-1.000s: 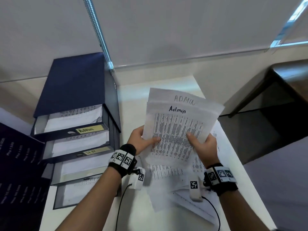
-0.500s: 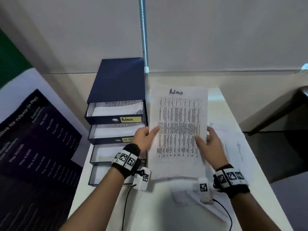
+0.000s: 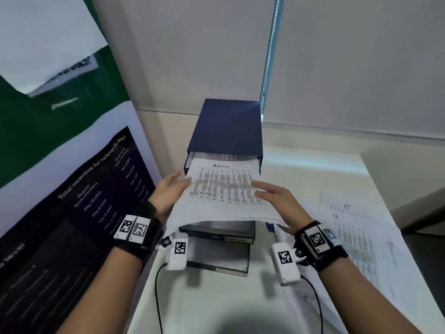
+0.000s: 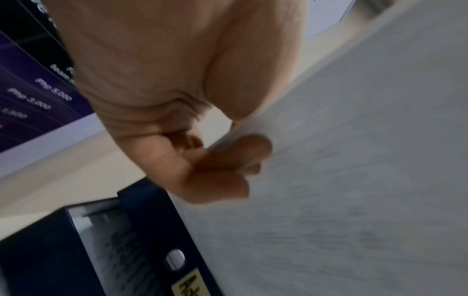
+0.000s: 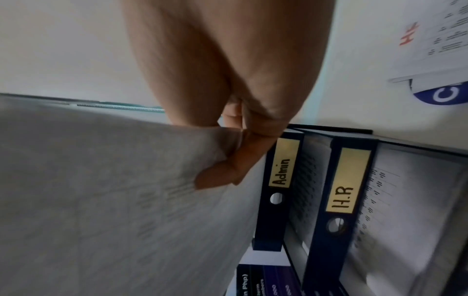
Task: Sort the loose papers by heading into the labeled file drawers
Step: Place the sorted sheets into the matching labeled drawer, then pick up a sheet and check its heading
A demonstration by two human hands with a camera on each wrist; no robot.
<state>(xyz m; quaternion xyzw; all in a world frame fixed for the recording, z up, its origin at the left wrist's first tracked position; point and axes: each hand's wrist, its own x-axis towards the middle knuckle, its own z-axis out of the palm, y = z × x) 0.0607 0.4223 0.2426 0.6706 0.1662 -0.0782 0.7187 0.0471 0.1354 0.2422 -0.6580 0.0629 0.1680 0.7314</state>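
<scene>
two hands hold one printed sheet headed "admin" (image 3: 224, 189) at the centre of the head view. the left hand (image 3: 168, 194) pinches its left edge, thumb on top and fingers (image 4: 222, 186) curled beneath. the right hand (image 3: 277, 201) pinches the right edge the same way, thumb above and one finger (image 5: 222, 176) pressed under the sheet.

the sheet's long axis runs from the bottom of the frame toward the top. its headed end points away from the person and lies at the mouth of the top drawer (image 5: 276, 180), which carries a yellow "admin" label. the near end droops down over the lower drawer fronts.

one dark blue drawer cabinet (image 3: 226, 126) stands at the upper centre on a white table (image 3: 216, 297). the right wrist view shows two labelled drawers: "admin", and "h.r" (image 5: 346, 180) just beside it. both already hold printed paper. in the head view more drawer fronts show below the sheet, but their number cannot be counted.

a spread of loose papers (image 3: 356, 232) lies on the table at the right of the frame, one marked "it". a dark purple poster (image 3: 79, 206) fills the left side, close against the cabinet. each wrist wears one black band with a small white camera.
</scene>
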